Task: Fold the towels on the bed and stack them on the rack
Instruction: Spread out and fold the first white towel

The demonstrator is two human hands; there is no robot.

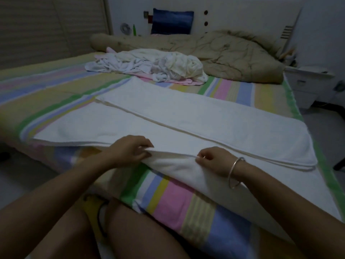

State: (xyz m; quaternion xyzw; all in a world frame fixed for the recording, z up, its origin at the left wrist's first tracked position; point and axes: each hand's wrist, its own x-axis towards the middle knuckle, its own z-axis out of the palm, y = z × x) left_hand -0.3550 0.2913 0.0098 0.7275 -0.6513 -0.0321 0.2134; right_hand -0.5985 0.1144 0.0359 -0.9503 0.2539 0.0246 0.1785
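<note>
your left hand (130, 149) and right hand (212, 160) both pinch the near edge of the white towel (186, 116) — it lies spread across the striped bed (56, 86), its far long edge folded over; more towels (149, 65) sit heaped behind.

The pink cloth (175, 80) is mostly buried under the crumpled towel pile (149, 64); the nightstand (306, 85) is cut off by the right edge; part of the white towel's (186, 116) near side is covered by the right forearm (280, 195); small items (128, 28) beside the headboard (242, 15) are too dim to be identified.
</note>
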